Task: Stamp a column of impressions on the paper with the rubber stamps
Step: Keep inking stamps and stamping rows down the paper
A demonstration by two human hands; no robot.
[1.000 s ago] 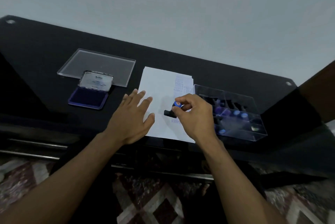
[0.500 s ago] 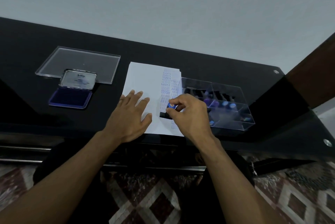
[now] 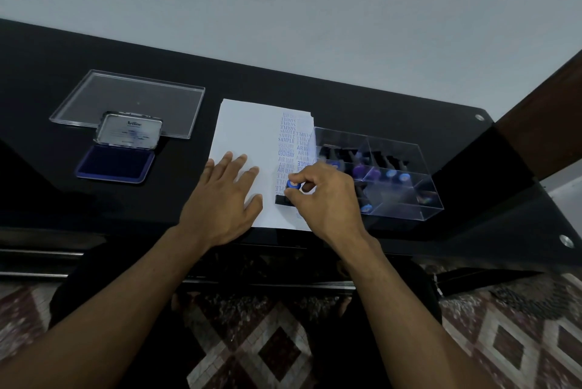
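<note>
1. Rubber stamp (image 3: 288, 192), a small black-based tool with a blue cap, stands near the paper's (image 3: 245, 124) lower edge, pinched at its top by the fingertips of the right hand (image 3: 327, 203); the base appears to meet the sheet, though contact cannot be confirmed.
2. The left hand (image 3: 225, 199) lies flat with fingers spread on the sheet's left half, pressing it to the black tabletop (image 3: 362, 111) just beside the stamp.
3. Progress looks well advanced: a column of blue impressions (image 3: 286, 149) runs from the sheet's far edge down to the stamp, with words such as SAMPLE, AMENDED and AIR MAIL legible.
4. A second, shorter column sits to its right, partly behind the clear organiser box (image 3: 378, 171) and the right hand.
5. What remains, judging by the little white space below the stamp, is at most a print or two before the column reaches the bottom edge.
6. The prints vary in strength, some crisp and dark, others pale, and several read upside down.
7. More stamps with blue and purple caps rest in the box's compartments at the paper's right edge.
8. The open ink pad (image 3: 116, 162), its lid raised, sits well apart on the left, in front of a clear acrylic lid (image 3: 132, 99).
</note>
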